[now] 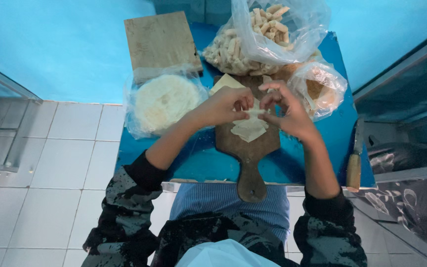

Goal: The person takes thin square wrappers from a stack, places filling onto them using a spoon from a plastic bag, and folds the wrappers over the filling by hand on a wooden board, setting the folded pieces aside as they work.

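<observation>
A pale thin wrapper sheet (249, 129) lies on a dark wooden paddle board (247, 148) at the middle of a small blue table (198, 163). My left hand (226, 105) and my right hand (287, 111) meet over the sheet's upper edge, fingers pinching and folding it from both sides. Another pale sheet (226, 81) shows just behind my left hand. What lies inside the fold is hidden by my fingers.
A clear bag with a stack of round wrappers (164, 101) sits left of the board, a square wooden board (161, 39) behind it. A large bag of finished rolls (253, 37) stands at the back, a smaller bag (320, 89) at right. A wooden-handled knife (355, 165) lies on the right edge.
</observation>
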